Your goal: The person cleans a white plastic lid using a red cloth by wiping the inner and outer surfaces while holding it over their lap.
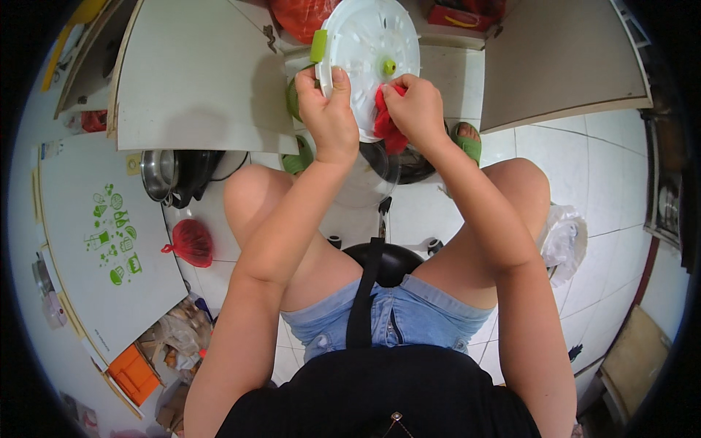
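Observation:
A round white plastic lid [364, 49] with a green clip and a small green knob is tilted up in front of me. My left hand [331, 112] grips its left rim, thumb on the near face. My right hand [413, 107] pinches a red cloth [389, 128] against the lid's lower right part. Below the lid, a clear round container or cover [364, 180] is partly hidden by my left forearm. A dark round item [411, 164] lies beside it, mostly hidden by the cloth and my right arm.
Open cabinet doors stand at left [202, 76] and right [564, 60]. Metal and black pots [159, 175] and a tied red bag [191, 242] are on the left. A bin with a white liner [564, 241] stands beside my right knee. A red bag [301, 19] sits in the cabinet.

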The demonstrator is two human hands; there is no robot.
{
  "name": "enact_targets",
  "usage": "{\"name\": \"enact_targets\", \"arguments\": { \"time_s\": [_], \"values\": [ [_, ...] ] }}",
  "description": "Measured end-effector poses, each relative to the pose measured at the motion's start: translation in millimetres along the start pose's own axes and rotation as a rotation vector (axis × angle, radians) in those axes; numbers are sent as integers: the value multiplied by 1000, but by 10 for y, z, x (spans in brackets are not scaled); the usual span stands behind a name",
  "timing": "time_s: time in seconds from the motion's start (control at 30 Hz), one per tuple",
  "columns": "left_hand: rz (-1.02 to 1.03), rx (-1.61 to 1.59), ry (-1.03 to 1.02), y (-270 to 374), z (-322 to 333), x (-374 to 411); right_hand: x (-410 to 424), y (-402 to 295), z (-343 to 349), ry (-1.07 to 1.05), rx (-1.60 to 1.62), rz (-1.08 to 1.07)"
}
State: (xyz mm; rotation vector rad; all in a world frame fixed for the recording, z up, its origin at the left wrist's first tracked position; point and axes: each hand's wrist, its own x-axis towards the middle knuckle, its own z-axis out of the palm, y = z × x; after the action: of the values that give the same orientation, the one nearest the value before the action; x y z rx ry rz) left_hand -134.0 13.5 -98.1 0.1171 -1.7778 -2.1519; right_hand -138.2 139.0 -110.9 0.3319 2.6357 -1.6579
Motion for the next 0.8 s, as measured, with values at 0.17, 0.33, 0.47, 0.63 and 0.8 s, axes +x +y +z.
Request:
{"name": "enact_targets", "arguments": {
  "time_s": [0.17,0.33,0.47,0.63,0.8],
  "values": [
    [36,-22,14,-45,-8,-18,123,32,-134,-321,743,589],
    [-18,61,10,-115,-94,7,35,-17,-99,-193,190,151],
    [-83,69,-8,-31,-91,33,28,60,-56,66,-300,-474],
    [-45,55,31,-71,-78,56,3,83,32,186,-363,-545],
    [-13,69,35,-66,-47,63,11,-1,56,139,-195,-160]
  ]
}}
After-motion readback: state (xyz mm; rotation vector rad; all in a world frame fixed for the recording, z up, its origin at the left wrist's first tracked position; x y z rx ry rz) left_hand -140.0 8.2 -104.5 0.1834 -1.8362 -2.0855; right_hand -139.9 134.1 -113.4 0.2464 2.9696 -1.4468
